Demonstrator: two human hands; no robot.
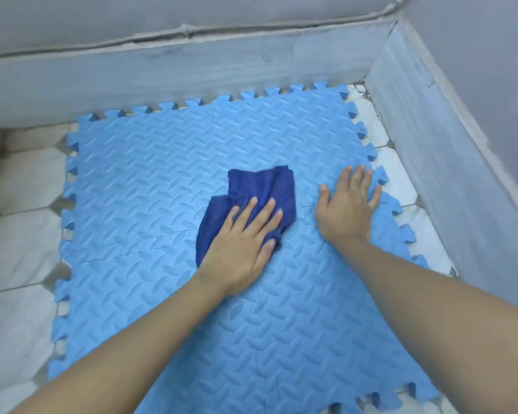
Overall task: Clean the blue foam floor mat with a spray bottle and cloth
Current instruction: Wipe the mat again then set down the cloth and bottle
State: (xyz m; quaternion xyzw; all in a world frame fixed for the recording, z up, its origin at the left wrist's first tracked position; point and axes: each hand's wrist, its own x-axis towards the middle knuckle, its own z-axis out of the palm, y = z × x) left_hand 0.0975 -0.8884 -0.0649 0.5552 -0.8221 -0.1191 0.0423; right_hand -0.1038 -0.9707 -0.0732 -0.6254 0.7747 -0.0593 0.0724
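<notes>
A light blue foam mat [150, 174] of interlocking puzzle tiles with a leaf-like embossed pattern covers most of the floor. A dark blue cloth [266, 186] lies crumpled near the mat's middle. My left hand [243, 243] presses flat on the cloth's near part, fingers spread over it. My right hand [347, 204] rests palm down on the bare mat just right of the cloth, fingers apart, near the mat's right toothed edge. No spray bottle is in view.
White tiled floor [21, 234] shows to the left of the mat and in a narrow strip on the right. A grey skirting wall [192, 70] runs along the back and another [449, 150] along the right, meeting in the far right corner.
</notes>
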